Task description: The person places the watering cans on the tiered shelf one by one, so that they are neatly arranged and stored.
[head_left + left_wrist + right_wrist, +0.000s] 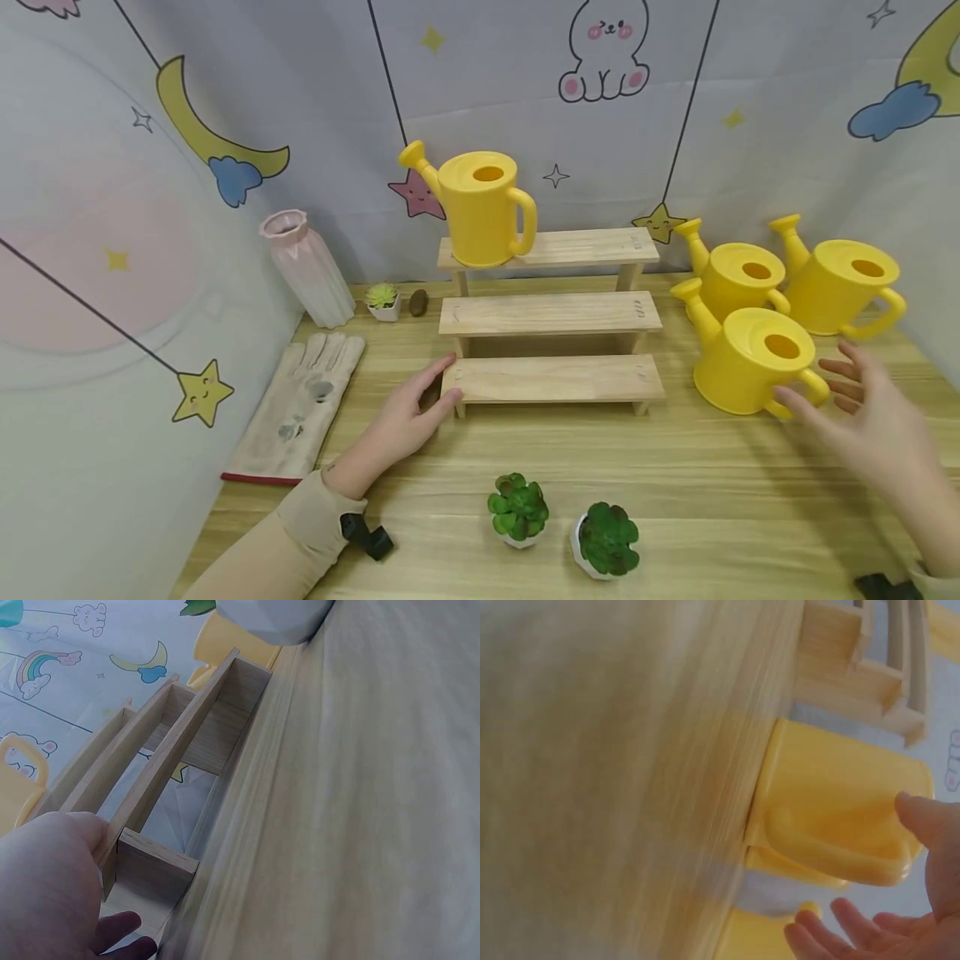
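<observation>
Left hand (405, 421) pinches one end of the rack (555, 379). Right hand (877, 417), fingers parted and empty, flanks the front can's (738, 367) handle (819, 388); a full wrap should hold steadiest.

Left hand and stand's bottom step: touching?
Touching. The head view shows the left hand at the left end of the bottom step, thumb tip on it; the left wrist view shows the thumb against it.

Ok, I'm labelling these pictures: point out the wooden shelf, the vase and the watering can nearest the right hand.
Wooden shelf (551, 313), head view: the bare middle step.
Vase (313, 271), head view: the middle of its body.
Watering can (735, 367), head view: the side of its body.
</observation>
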Motion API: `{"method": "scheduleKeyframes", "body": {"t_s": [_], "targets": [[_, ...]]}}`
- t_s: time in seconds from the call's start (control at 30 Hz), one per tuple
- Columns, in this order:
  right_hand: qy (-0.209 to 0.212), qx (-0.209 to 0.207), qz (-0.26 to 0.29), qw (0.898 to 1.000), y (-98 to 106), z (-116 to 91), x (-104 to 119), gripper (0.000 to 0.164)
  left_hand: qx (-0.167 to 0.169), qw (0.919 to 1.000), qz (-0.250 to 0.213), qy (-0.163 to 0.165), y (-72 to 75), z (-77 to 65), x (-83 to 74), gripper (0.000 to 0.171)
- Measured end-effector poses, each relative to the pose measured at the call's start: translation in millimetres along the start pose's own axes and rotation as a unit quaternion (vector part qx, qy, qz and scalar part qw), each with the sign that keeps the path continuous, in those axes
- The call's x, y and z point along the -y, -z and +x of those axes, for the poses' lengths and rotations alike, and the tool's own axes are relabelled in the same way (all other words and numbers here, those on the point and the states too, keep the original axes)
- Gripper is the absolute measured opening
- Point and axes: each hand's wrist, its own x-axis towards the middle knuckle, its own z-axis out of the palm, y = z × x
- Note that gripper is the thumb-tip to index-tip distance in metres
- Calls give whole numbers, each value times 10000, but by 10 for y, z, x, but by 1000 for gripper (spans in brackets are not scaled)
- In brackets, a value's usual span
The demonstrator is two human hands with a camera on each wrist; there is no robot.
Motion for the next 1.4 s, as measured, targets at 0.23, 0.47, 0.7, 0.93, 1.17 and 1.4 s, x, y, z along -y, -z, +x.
{"method": "scheduleKeyframes", "body": {"t_s": [0.23, 0.47, 0.7, 0.93, 1.17, 1.4], "targets": [[-203, 164, -26, 9997, -26, -62, -41, 98, 45, 10000, -30, 11, 7, 4, 16, 61], [202, -36, -295, 9994, -25, -73, -79, 62, 53, 10000, 3, 67, 3, 8, 13, 61], [328, -230, -296, 9988, -41, -68, -96, 48, 49, 10000, -12, 15, 10, 6, 2, 61], [517, -516, -471, 9962, -54, -84, -102, 47, 58, 10000, 1, 19, 11, 3, 1, 61], [385, -737, -471, 9954, -47, -126, -79, 48, 49, 10000, 30, 43, 10, -9, 1, 62], [417, -1099, 116, 9930, 53, -158, 47, 40, 15, 10000, 3, 23, 5, -4, -2, 61]]}}
